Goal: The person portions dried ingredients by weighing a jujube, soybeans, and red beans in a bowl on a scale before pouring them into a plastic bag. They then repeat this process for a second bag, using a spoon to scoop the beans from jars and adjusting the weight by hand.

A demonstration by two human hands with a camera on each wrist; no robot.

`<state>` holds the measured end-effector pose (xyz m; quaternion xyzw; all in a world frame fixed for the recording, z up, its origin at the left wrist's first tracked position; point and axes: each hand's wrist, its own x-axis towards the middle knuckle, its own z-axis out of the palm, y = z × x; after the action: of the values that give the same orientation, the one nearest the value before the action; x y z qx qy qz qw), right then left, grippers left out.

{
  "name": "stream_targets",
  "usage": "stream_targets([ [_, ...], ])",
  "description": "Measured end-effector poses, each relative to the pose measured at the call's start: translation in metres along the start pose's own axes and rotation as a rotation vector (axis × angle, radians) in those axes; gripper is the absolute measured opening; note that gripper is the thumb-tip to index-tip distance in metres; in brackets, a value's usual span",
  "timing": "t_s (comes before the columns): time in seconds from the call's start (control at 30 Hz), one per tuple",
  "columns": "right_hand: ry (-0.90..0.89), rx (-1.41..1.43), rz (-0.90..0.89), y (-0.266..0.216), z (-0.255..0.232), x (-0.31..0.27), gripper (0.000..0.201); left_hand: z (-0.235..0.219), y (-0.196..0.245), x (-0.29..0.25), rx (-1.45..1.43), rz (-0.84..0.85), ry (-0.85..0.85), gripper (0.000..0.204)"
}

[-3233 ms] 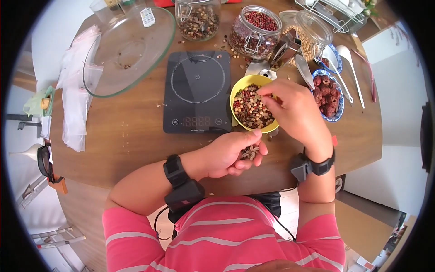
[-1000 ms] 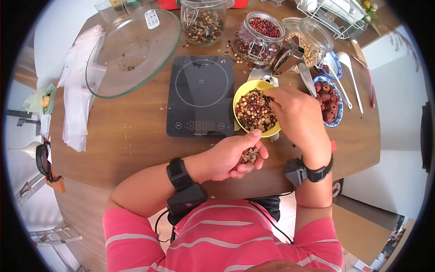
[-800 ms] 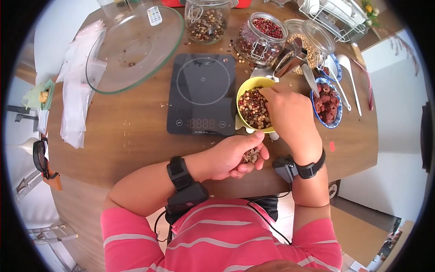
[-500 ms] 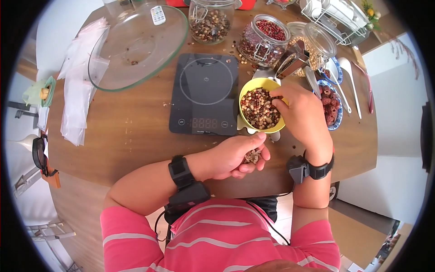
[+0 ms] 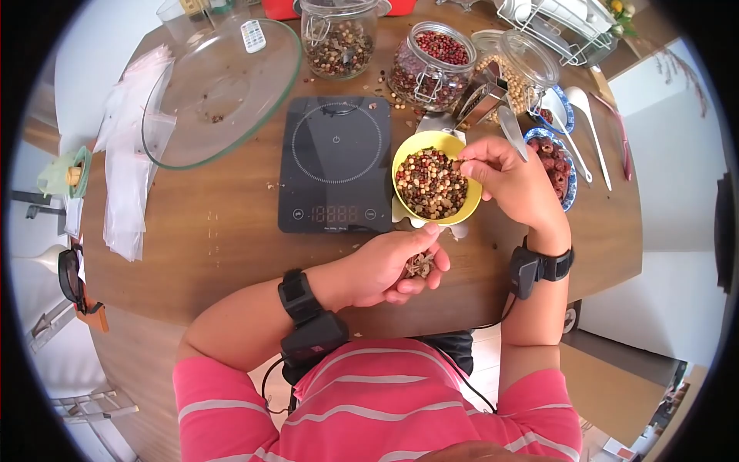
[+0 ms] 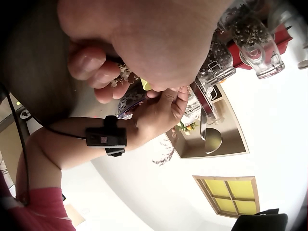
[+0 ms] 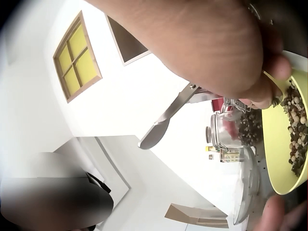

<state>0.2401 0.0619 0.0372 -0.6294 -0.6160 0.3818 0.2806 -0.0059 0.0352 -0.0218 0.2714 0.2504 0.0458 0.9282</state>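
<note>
A yellow bowl point(image 5: 424, 140) holds mixed peppercorns and seeds point(image 5: 433, 185), red, pale and dark. At its right rim my right hand point(image 5: 517, 185) pinches a small dark bit point(image 7: 276, 101) between thumb and forefinger; its exact kind I cannot tell. My left hand point(image 5: 377, 266) is turned partly palm-up just below the bowl's near rim. Its fingers curl round a small heap of dry, pale brown husks point(image 5: 419, 266). In the left wrist view, these husks point(image 6: 123, 75) show between palm and curled fingers.
Left of the bowl lies a black kitchen scale point(image 5: 336, 165). Behind stand glass jars, one of red peppercorns point(image 5: 433, 71). A blue-and-white dish point(image 5: 571, 185) of dark red dried fruit and a white spoon point(image 5: 589, 127) lie right. A large glass dish point(image 5: 239, 100) and plastic bags point(image 5: 125, 185) lie left.
My right hand has come up from within the bowl to its right rim, with a small bit pinched in the fingertips. The left hand keeps its hold on the husks.
</note>
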Motion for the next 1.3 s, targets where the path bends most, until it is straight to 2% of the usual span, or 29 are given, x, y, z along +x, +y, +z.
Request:
stream_targets([
  [0.03, -0.038, 0.108, 0.053, 0.0, -0.002, 0.001, 0.019, 0.0, 0.0, 0.0, 0.002, 0.001, -0.001, 0.059],
  [0.13, -0.099, 0.182, 0.063, 0.006, -0.006, 0.004, 0.018, 0.001, 0.001, 0.0, -0.003, 0.008, -0.009, 0.059],
  [0.37, -0.118, 0.218, 0.067, -0.014, -0.009, -0.008, 0.013, -0.003, -0.002, 0.002, -0.076, 0.016, -0.017, 0.068],
  [0.43, -0.233, 0.214, 0.021, -0.033, -0.006, -0.023, 0.011, -0.003, -0.003, 0.002, -0.112, 0.021, -0.024, 0.07],
  [0.47, -0.335, 0.245, -0.061, -0.036, -0.004, -0.027, 0.011, -0.003, -0.002, 0.002, -0.141, 0.029, -0.01, 0.072],
  [0.5, -0.37, 0.175, -0.242, -0.035, 0.003, -0.028, 0.011, -0.002, -0.001, 0.001, -0.169, 0.037, 0.006, 0.073],
  [0.57, -0.458, 0.01, -0.246, -0.045, 0.01, -0.033, 0.015, 0.001, -0.001, 0.001, -0.199, 0.052, 0.015, 0.07],
  [0.63, -0.456, 0.027, -0.253, -0.041, 0.011, -0.031, 0.014, 0.001, -0.001, 0.001, -0.227, 0.065, 0.025, 0.066],
  [0.7, -0.453, 0.039, -0.258, -0.037, 0.01, -0.028, 0.014, 0.0, 0.002, 0.001, -0.128, -0.001, 0.035, 0.05],
  [0.73, -0.318, -0.04, -0.275, -0.036, 0.008, -0.026, 0.013, 0.001, 0.002, 0.001, -0.128, -0.002, 0.034, 0.05],
  [0.8, -0.073, -0.233, -0.258, -0.031, 0.009, -0.023, 0.016, 0.003, 0.001, 0.0, -0.007, -0.021, 0.021, 0.034],
  [0.83, -0.073, -0.232, -0.257, -0.026, 0.013, -0.021, 0.016, 0.003, 0.001, 0.0, -0.008, -0.022, 0.021, 0.034],
  [0.9, 0.095, -0.535, -0.407, -0.019, 0.021, -0.015, 0.021, 0.002, 0.001, 0.0, -0.009, -0.03, 0.006, 0.028],
  [1.03, 0.074, -0.612, -0.462, -0.021, 0.033, -0.016, 0.024, 0.0, 0.0, 0.001, 0.019, -0.035, -0.02, 0.026],
  [1.1, 0.044, -0.767, -0.413, -0.021, 0.038, -0.016, 0.019, 0.001, 0.001, 0.0, 0.047, -0.037, -0.023, 0.026],
  [1.3, 0.061, -0.819, -0.396, -0.017, 0.039, -0.012, 0.009, 0.0, 0.0, -0.001, 0.05, -0.031, -0.044, 0.027],
])
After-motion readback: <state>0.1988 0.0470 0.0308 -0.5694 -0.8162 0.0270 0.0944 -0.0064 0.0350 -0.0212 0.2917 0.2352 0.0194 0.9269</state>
